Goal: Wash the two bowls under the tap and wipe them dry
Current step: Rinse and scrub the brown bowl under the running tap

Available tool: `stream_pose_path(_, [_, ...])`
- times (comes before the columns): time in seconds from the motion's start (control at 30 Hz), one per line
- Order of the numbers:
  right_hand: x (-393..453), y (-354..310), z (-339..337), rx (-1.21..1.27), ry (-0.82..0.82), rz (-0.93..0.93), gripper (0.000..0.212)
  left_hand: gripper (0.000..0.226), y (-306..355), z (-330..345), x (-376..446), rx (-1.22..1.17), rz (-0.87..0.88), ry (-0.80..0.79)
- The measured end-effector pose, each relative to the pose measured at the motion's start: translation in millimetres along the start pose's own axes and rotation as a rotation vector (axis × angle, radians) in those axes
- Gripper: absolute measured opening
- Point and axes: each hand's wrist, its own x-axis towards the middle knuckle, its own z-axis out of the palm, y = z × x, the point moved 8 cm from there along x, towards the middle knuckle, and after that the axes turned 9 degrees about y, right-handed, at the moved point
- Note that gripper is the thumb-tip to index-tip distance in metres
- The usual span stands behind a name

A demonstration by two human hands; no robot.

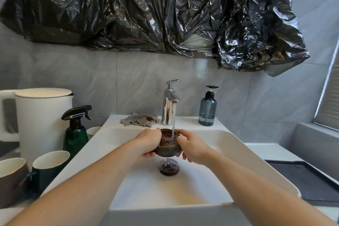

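A small dark bowl (pixel 167 149) with a gold rim is held over the white sink (pixel 229 145), right under the running chrome tap (pixel 169 108). Water streams into it and the bowl is full of dark, reddish water. My left hand (pixel 149 142) grips the bowl's left side, fingers curled under it. My right hand (pixel 192 147) holds the right rim, thumb on top. Reddish water pools at the drain (pixel 168 168) below. A patterned grey cloth (pixel 139 119) lies on the ledge left of the tap. I see no second bowl.
A blue pump bottle (pixel 207 110) stands right of the tap. Left of the sink are a green spray bottle (pixel 76 132), a white kettle (pixel 39 119) and two mugs (pixel 49 166). A black tray (pixel 311 181) lies on the right counter. Black plastic sheeting (pixel 156 9) hangs above.
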Motion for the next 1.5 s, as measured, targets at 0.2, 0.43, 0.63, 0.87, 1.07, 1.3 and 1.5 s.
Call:
stream_pose_path(0.2, [-6.0,-10.3,4.5,-0.022,-0.017,-0.056,0.048,0.057,3.3,-10.1,9.2,0.292,0.154,0.143])
stream_pose_path(0.43, [-6.6,-14.2,0.2,-0.022,0.038,-0.135,0.043,0.059,8.5,-13.7,15.1,0.272,0.233,0.247])
stream_pose_path(0.63, [-8.6,-24.9,-3.5,-0.163,0.099,-0.267,0.044,0.055,13.8,-20.7,13.4,0.240,0.334,0.325])
stream_pose_path(0.87, [-9.8,-32.1,-9.3,-0.279,0.186,-0.318,0.051,0.045,20.8,-26.3,7.7,0.317,0.435,0.391])
stream_pose_path(1.07, [-4.9,-25.2,-15.5,-0.182,0.236,-0.259,0.047,0.041,26.3,-26.2,3.3,0.232,0.483,0.387])
stream_pose_path(1.3, [0.6,-12.4,-11.5,-0.144,0.192,-0.153,0.050,0.033,28.8,-24.7,-3.3,0.116,0.488,0.325])
stream_pose_path(1.5, [1.1,-7.7,-9.1,-0.228,0.161,-0.131,0.048,0.026,26.0,-19.3,-6.2,0.189,0.486,0.242])
